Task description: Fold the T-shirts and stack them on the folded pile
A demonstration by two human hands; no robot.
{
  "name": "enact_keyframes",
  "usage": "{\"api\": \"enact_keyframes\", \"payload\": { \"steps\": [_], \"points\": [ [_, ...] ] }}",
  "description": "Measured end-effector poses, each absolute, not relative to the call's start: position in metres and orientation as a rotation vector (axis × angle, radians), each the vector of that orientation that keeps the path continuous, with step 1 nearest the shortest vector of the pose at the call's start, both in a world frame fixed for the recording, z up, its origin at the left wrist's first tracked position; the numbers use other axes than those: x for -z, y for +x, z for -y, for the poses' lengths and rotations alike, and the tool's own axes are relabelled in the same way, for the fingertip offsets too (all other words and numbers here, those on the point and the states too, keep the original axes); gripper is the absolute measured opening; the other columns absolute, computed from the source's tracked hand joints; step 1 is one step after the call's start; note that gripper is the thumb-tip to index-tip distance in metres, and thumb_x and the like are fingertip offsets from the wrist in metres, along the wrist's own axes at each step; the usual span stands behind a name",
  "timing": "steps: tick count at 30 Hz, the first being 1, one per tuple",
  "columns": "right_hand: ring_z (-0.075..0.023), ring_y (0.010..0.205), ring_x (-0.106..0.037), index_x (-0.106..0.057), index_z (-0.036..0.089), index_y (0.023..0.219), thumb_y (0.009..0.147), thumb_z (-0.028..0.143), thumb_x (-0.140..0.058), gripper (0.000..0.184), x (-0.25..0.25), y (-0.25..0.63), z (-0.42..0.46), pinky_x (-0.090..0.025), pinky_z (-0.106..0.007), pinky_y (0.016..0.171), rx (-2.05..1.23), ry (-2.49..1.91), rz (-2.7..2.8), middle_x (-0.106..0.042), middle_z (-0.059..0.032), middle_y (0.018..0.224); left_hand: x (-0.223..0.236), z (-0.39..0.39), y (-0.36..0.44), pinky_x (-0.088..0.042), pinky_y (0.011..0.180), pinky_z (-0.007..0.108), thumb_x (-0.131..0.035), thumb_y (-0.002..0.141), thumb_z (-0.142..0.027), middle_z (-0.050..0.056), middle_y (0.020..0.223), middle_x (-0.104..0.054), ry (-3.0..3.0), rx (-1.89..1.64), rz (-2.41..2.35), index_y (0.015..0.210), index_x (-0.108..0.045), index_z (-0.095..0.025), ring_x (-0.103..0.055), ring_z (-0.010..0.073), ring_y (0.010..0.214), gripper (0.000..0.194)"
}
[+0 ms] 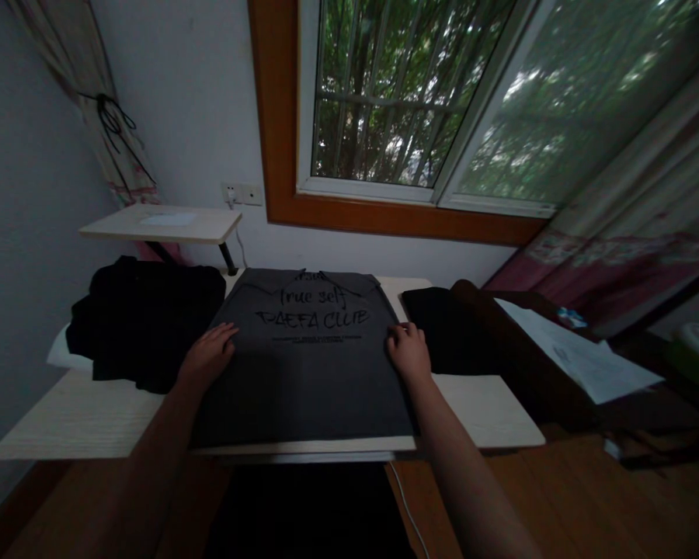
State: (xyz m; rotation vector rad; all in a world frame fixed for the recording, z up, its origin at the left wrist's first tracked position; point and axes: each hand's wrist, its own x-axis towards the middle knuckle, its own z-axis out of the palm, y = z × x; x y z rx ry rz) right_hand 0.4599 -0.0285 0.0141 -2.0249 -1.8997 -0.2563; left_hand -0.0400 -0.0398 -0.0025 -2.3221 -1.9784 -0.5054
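Grey shirt (pixel 308 392) spread on the desk (pixel 478 411), a hand at each side

Shirt lies flat mid-desk in front of me, dark lettering toward the far end, "True self" readable. My left hand (pixel 210 353) rests on its left edge, fingers extended, not closed. My right hand (pixel 408 351) is at the right edge, fingers bent; cannot tell whether they pinch the fabric. Left of the shirt: rumpled black clothes (pixel 151 322), near a small raised shelf (pixel 116 225). Right: a flat black cloth (pixel 457 334). Window (pixel 384 101) beyond; light dim.
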Motion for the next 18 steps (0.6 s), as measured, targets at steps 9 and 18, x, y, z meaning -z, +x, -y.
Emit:
{"api": "enact_keyframes", "payload": {
  "steps": [9,18],
  "points": [
    [-0.0256,0.109,-0.051,-0.070,0.019,0.118,0.096,0.022,-0.054,0.028,-0.014,0.462,0.028,-0.044,-0.035,0.098,0.296,-1.997,1.875,-0.055,-0.0116,0.129,0.011,0.037,-0.047,-0.037,0.121,0.043,-0.042,0.094,-0.029,0.009,0.145,-0.062,-2.330,0.576,1.935,0.134,-0.065,-0.017,-0.053,0.0236,0.138,0.047],
    [-0.0206,0.097,-0.060,-0.060,0.021,0.132,0.099,0.024,-0.051,0.035,-0.021,0.455,0.040,-0.046,-0.027,0.073,0.360,-2.184,1.848,-0.055,-0.0124,0.125,-0.002,0.055,-0.038,-0.042,0.114,0.044,-0.044,0.093,-0.022,0.015,0.134,-0.067,-2.029,0.612,1.949,0.126,-0.066,-0.012,-0.053,0.0294,0.129,0.042]
  ]
}}
